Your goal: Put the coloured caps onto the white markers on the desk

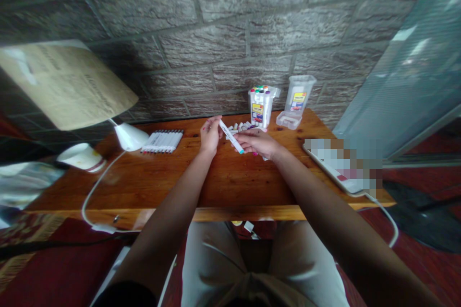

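A white marker (230, 135) with a teal end is held at a slant above the table, between both hands. The fingertips of my left hand (210, 135) are closed at its upper end. My right hand (258, 143) pinches it lower down, near the teal end. Behind and under my right hand lies a loose pile of white markers (240, 127), partly hidden. Just beyond the pile stands a clear marker case (260, 108) with several upright markers showing coloured ends. To the left, several white markers (163, 141) lie side by side in a row.
The wooden table (248, 187) runs along a stone wall. At the left stand a lamp (129, 137) with a cord and a paper cup (82, 157). An open clear case (299, 93) stands back right. A pixelated flat device (338, 168) with a cable lies at the right edge.
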{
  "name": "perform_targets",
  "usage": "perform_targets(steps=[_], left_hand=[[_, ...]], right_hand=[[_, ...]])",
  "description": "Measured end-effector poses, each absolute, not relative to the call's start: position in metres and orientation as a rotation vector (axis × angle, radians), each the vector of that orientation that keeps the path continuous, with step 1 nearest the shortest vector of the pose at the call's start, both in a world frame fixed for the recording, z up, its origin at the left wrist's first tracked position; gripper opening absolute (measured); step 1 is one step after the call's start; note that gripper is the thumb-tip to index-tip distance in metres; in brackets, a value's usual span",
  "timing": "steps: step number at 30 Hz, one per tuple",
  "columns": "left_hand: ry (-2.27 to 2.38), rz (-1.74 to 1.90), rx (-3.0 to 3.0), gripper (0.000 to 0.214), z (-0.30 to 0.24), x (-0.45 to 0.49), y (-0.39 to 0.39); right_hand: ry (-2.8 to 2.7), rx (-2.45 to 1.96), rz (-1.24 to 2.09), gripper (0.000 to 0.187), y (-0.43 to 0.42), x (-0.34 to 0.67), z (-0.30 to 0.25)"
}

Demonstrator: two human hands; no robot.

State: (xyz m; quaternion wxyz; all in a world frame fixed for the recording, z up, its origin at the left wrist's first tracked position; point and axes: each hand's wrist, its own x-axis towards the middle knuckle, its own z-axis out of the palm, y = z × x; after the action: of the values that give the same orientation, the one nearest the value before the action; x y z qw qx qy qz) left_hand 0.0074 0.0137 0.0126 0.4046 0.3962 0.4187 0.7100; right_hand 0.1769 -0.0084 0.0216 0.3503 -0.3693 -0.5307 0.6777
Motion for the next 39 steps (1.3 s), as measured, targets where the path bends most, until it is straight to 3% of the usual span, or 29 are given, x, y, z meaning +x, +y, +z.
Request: perform_targets(steps=[15,25,35,39], left_hand=[[1.06,1.907,0.958,0.033,0.011,0.006,0.017],[1.046,1.693,1.118,0.041,0.011,0.013,0.008],[1.086,1.719,1.154,0.049,-0.002,0.006,0.021],[1.071,1.704,1.166,0.048,-0.003,0.006,0.021]], right_hand=[[-1.087,-0.925,1.575,0.006,-0.001,0.181,0.026],[-0.779,-0.633,1.334,0.029,0.008,0.204,0.041],[-1.03,-0.694,0.689,0.034,0.036,0.265,0.112],[-1.151,-0.829,0.575,0.032,0.045,0.28,0.145]])
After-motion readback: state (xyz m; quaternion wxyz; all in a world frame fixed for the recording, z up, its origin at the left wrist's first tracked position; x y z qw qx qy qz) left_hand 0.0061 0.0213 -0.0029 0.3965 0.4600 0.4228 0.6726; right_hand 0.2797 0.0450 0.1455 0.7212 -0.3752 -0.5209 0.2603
